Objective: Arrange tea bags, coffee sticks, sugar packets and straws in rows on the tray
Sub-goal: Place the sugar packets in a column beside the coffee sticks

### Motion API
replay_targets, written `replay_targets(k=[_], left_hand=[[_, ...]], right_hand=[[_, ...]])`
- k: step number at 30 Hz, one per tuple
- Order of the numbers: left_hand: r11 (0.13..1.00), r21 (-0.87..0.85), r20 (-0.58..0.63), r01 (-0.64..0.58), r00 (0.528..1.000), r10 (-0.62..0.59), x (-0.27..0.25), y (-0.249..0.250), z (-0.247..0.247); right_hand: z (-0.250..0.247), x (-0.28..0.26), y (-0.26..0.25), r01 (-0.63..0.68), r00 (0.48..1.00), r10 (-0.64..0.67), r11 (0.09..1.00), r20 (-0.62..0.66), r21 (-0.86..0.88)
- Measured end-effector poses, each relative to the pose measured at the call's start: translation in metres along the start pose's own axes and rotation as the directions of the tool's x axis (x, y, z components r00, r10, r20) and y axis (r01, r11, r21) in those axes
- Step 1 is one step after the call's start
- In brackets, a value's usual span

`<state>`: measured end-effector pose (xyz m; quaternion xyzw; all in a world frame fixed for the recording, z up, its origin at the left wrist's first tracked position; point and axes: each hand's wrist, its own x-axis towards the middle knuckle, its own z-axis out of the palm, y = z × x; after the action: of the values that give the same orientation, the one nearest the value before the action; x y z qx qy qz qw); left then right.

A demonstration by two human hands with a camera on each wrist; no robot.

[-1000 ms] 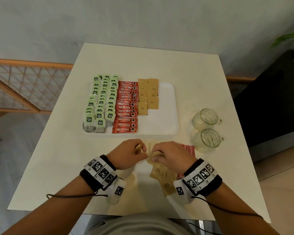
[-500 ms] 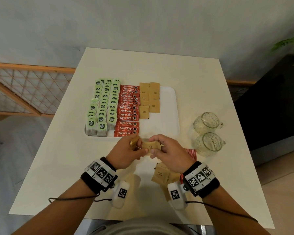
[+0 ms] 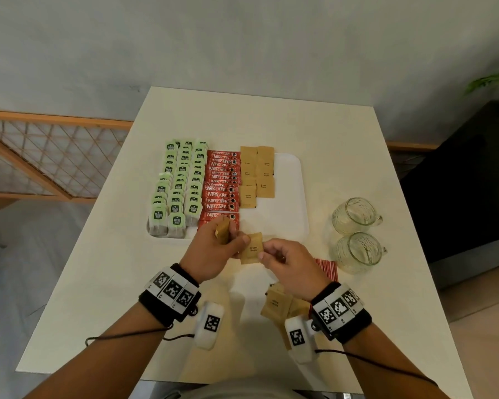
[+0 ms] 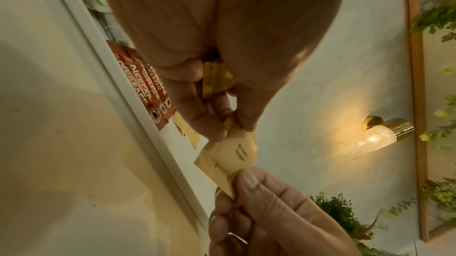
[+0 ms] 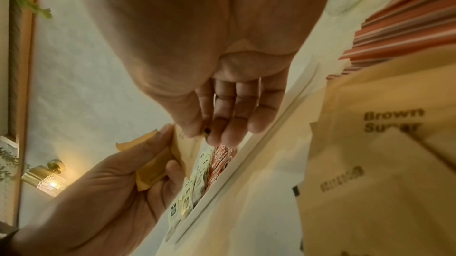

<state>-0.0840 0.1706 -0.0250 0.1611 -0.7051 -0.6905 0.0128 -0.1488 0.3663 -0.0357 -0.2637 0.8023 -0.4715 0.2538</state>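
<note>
The white tray (image 3: pixel 291 197) holds rows of green tea bags (image 3: pixel 179 185), red coffee sticks (image 3: pixel 222 185) and brown sugar packets (image 3: pixel 257 174). Just in front of its near edge, my left hand (image 3: pixel 236 243) holds a few sugar packets (image 3: pixel 222 231) in its curled fingers. Its thumb also pinches the left side of one flat sugar packet (image 3: pixel 252 247). My right hand (image 3: pixel 264 254) pinches that packet's right edge. In the left wrist view the shared packet (image 4: pixel 234 153) hangs between both hands. Loose sugar packets (image 3: pixel 277 303) lie under my right wrist. Red straws (image 3: pixel 326 267) lie to the right of my right hand.
Two glass mugs (image 3: pixel 355 214) (image 3: pixel 357 251) stand to the right of the tray, close to the straws. The tray's right part is bare white. A wooden lattice rail (image 3: pixel 41 156) runs along the left, beyond the table edge.
Both hands have risen from the loose pile and moved toward the tray's near edge. One sugar packet now shows flat between them.
</note>
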Motion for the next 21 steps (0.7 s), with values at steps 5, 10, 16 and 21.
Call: replay_targets(k=[5, 10, 16, 21], left_hand=[[0.996, 0.091, -0.017, -0.003, 1.0, 0.005, 0.004, 0.001, -0.001], [0.97, 0.241, -0.05, -0.022, 0.998, 0.035, 0.012, 0.002, -0.007], [0.917, 0.399, -0.146, 0.006, 0.988, 0.057, 0.03, 0.005, -0.007], [0.748, 0.663, -0.083, -0.037, 0.989, 0.122, 0.056, 0.014, -0.01]], right_hand=[[0.002, 0.008, 0.002, -0.014, 1.0, 0.013, 0.999, -0.016, -0.041], [-0.002, 0.023, -0.004, -0.033, 0.999, 0.031, 0.992, -0.015, -0.122], [-0.025, 0.063, -0.007, -0.108, 0.981, 0.089, 0.988, -0.171, -0.107], [-0.047, 0.097, -0.004, -0.217, 0.961, 0.169, 0.952, -0.221, -0.217]])
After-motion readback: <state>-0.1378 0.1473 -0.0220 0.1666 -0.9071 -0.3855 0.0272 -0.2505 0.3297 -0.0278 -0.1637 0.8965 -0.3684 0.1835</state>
